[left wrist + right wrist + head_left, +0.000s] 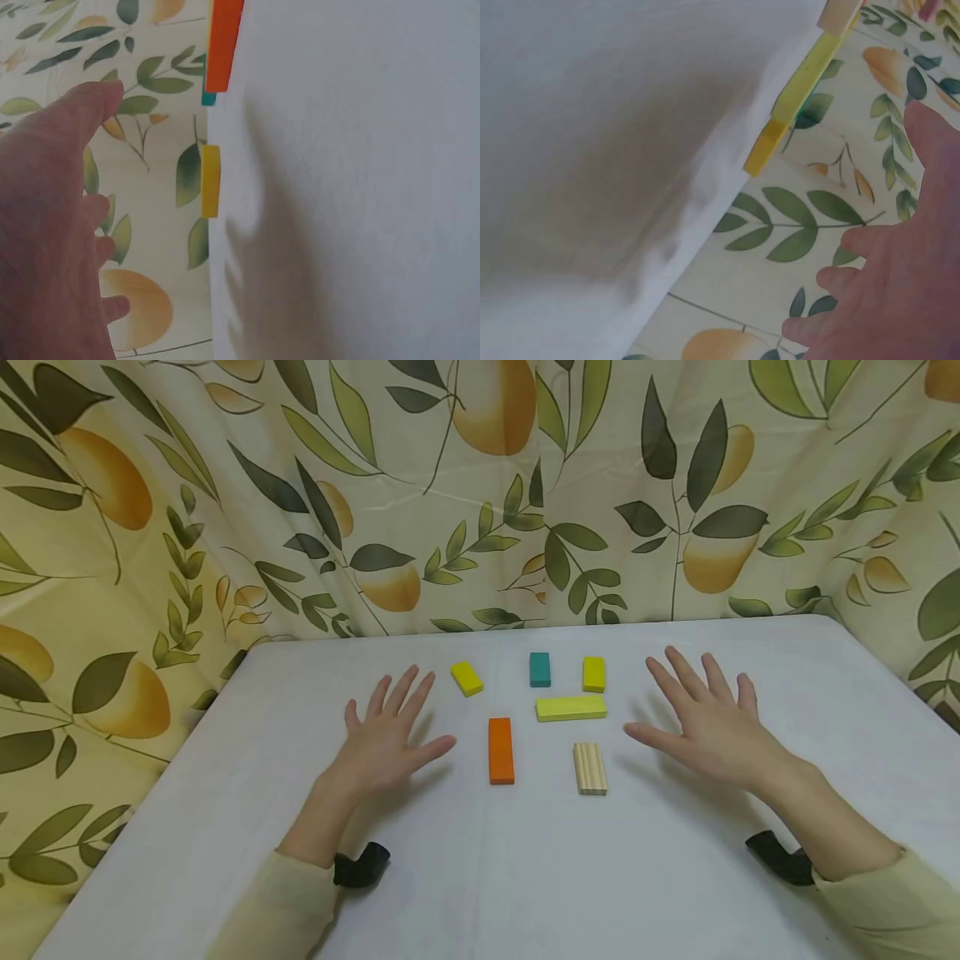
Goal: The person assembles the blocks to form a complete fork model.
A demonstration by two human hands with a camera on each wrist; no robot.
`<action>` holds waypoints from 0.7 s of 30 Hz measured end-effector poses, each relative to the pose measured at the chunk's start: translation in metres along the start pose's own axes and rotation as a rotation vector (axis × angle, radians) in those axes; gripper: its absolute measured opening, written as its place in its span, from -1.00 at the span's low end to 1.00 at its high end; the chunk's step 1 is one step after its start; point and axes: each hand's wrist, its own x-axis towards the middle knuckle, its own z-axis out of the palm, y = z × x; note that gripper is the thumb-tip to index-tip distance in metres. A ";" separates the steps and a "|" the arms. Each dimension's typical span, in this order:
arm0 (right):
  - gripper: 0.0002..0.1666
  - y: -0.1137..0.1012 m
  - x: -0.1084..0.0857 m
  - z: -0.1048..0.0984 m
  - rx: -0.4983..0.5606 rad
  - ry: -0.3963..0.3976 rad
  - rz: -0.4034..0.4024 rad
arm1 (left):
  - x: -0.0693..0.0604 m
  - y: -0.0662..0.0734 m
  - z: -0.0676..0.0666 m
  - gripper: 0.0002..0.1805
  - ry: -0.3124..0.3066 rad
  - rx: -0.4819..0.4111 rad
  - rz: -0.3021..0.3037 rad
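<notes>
My left hand [382, 743] hovers over the left of the table with its fingers spread and nothing in it. Closest to it are an orange block [501, 752] and a short yellow block [467, 678] lying at a slant. On the other side my right hand [708, 727] is also spread and holds nothing. Toward it lie a plain wooden block [590, 768] with grooves, a long yellow-green block [571, 708] and a second short yellow block [594, 674]. A teal block [540, 669] lies at the back. Both wrist views show the hands apart from the blocks.
A white-covered table [465, 877] bears the blocks. Behind it and at both sides hangs a curtain [480, 527] printed with fruit and leaves. Black wrist mounts [362, 866] stick out beneath the sleeves.
</notes>
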 end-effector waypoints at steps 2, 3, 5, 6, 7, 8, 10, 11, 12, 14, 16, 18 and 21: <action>0.21 -0.003 0.002 0.001 0.003 -0.002 -0.005 | 0.002 0.002 0.001 0.03 0.000 -0.011 0.003; 0.21 -0.004 0.003 0.002 0.003 -0.002 -0.008 | 0.002 0.004 0.002 0.03 -0.002 -0.015 0.003; 0.21 -0.006 0.006 0.003 0.006 -0.002 -0.011 | 0.004 0.006 0.003 0.03 -0.007 -0.017 0.006; 0.21 -0.007 0.007 0.004 0.010 -0.005 -0.012 | 0.004 0.008 0.003 0.03 -0.011 -0.018 0.005; 0.21 -0.008 0.009 0.004 0.013 -0.009 -0.013 | 0.006 0.009 0.004 0.02 -0.014 -0.016 0.006; 0.21 -0.009 0.011 0.005 0.014 -0.016 -0.013 | 0.007 0.010 0.005 0.03 -0.020 -0.013 0.004; 0.21 -0.011 0.015 0.006 0.020 -0.026 -0.016 | 0.009 0.013 0.006 0.03 -0.034 -0.007 0.003; 0.21 -0.013 0.016 0.006 0.024 -0.032 -0.019 | 0.011 0.014 0.007 0.03 -0.039 -0.005 0.004; 0.21 -0.014 0.018 0.006 0.027 -0.036 -0.021 | 0.012 0.015 0.008 0.03 -0.043 -0.005 0.006; 0.20 -0.018 0.020 0.006 0.031 -0.039 -0.028 | 0.015 0.016 0.011 0.03 -0.052 -0.004 0.013; 0.19 -0.021 0.023 0.006 0.038 -0.037 -0.034 | 0.018 0.018 0.013 0.03 -0.057 -0.016 0.025; 0.17 -0.024 0.025 0.006 0.044 -0.034 -0.039 | 0.020 0.020 0.015 0.02 -0.060 -0.040 0.041; 0.14 -0.029 0.029 0.006 0.058 -0.030 -0.044 | 0.023 0.023 0.016 0.02 -0.062 -0.074 0.066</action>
